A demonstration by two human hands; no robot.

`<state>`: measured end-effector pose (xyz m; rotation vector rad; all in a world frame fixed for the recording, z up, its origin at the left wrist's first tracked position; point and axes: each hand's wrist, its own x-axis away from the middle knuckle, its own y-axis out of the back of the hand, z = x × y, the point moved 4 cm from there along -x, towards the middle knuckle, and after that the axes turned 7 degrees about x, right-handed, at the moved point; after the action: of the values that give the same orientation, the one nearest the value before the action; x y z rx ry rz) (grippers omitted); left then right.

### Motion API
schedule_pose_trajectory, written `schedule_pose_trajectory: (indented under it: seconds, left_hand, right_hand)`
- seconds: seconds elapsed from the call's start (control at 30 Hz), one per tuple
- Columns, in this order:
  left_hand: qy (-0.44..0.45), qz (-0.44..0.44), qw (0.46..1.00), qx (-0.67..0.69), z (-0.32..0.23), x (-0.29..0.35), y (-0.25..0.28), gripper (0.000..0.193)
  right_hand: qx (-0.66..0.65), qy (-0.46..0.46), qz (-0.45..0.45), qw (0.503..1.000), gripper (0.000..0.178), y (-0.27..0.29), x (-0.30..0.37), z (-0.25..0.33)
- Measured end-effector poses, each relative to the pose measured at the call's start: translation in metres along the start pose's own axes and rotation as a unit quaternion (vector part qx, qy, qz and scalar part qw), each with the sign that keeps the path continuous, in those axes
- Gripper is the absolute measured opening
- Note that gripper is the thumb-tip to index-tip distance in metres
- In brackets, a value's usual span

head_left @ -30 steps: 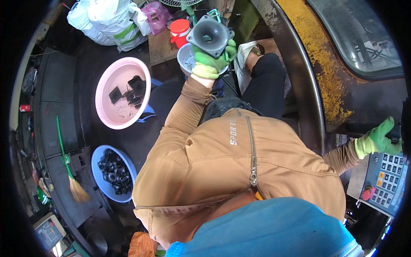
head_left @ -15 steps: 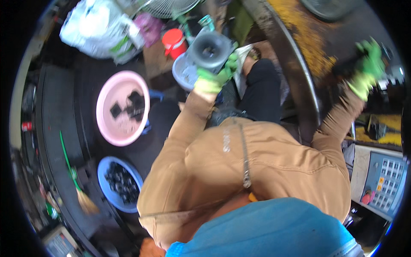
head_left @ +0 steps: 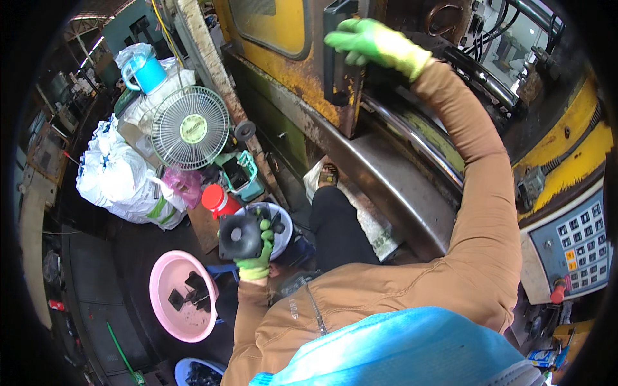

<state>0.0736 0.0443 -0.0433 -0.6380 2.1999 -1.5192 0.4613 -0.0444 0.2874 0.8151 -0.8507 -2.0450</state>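
My left hand point(head_left: 256, 258), in a green glove, grips a dark grey horn point(head_left: 238, 237) with a square flange and a round flared mouth. It is held over a pale blue basin point(head_left: 280, 239), which has dark parts in it. My right hand point(head_left: 376, 46), gloved too, is raised at the yellow machine door point(head_left: 302, 80). Its fingers are stretched out across the black door handle point(head_left: 336, 64); whether they touch it I cannot tell.
A pink basin point(head_left: 161, 310) with several black parts stands left, a blue basin point(head_left: 183, 368) below it. A fan point(head_left: 191, 128), white bags point(head_left: 112, 174) and a red jug point(head_left: 219, 201) are beyond. The control panel point(head_left: 573, 248) stands right, and a metal ledge point(head_left: 386, 174) runs along the machine.
The view has swung up toward the machine door. My right hand has come from the far right to the door handle. The horn stays in my left hand, now lower in view.
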Motion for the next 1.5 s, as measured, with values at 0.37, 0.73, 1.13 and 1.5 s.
schedule_pose_trajectory:
  seconds: [0.37, 0.73, 1.13, 1.5]
  left_hand:
    - [0.039, -0.102, 0.986, 0.123, 0.025, 0.022, 0.044, 0.085]
    - [0.152, -0.081, 0.973, 0.153, 0.030, -0.002, 0.044, 0.074]
    - [0.004, -0.036, 0.995, 0.095, 0.023, -0.015, -0.001, 0.069]
    - [0.062, 0.228, 0.958, 0.162, 0.020, -0.033, -0.136, 0.080]
  right_hand:
    - [0.081, -0.193, -0.517, 0.830, 0.054, 0.255, -0.005, -0.320]
    - [0.222, -0.245, -0.526, 0.784, 0.052, 0.288, -0.056, -0.419]
    - [0.250, 0.154, -0.659, 0.693, 0.028, 0.235, 0.029, -0.249]
    - [0.354, 0.622, -0.190, 0.672, 0.047, -0.068, 0.113, 0.075]
